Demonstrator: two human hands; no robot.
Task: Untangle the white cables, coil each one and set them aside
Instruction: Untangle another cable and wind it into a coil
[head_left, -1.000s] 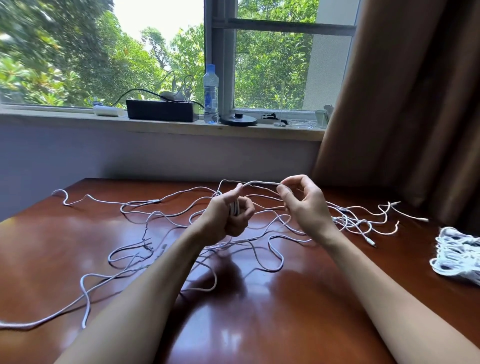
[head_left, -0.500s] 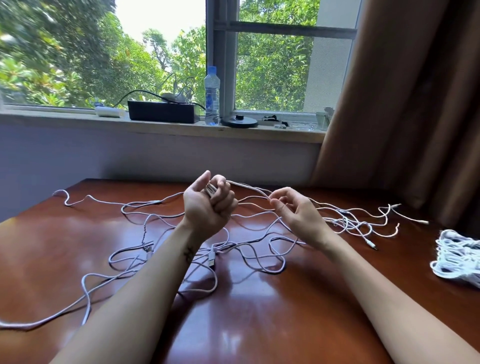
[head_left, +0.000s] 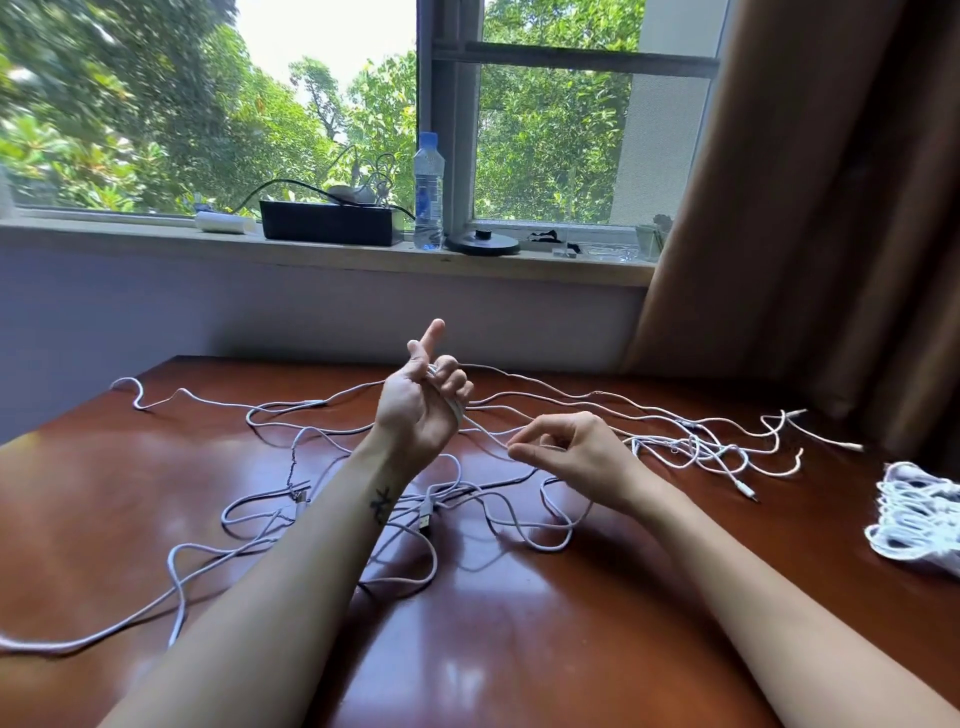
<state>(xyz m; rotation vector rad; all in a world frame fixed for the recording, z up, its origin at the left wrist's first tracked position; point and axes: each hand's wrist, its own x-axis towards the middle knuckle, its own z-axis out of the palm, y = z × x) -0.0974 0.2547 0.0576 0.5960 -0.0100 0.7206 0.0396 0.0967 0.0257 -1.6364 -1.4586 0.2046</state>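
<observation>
Cables (head_left: 696, 448), white and tangled, sprawl across a glossy brown worktop (head_left: 519, 649). The left hand (head_left: 421, 410) is raised above them, palm toward the camera, forefinger pointing up. Its other fingers curl in a grip clamped round a few turns of cable. A strand (head_left: 485, 432) runs from it down to the right hand (head_left: 571, 452), lower and near, whose thumb and forefinger pinch it. A bundle (head_left: 914, 514) of coiled white cables lies apart at the worktop's right edge. Behind, a sill (head_left: 156, 241) holds a bottle (head_left: 429, 192) and a black box (head_left: 330, 222).
</observation>
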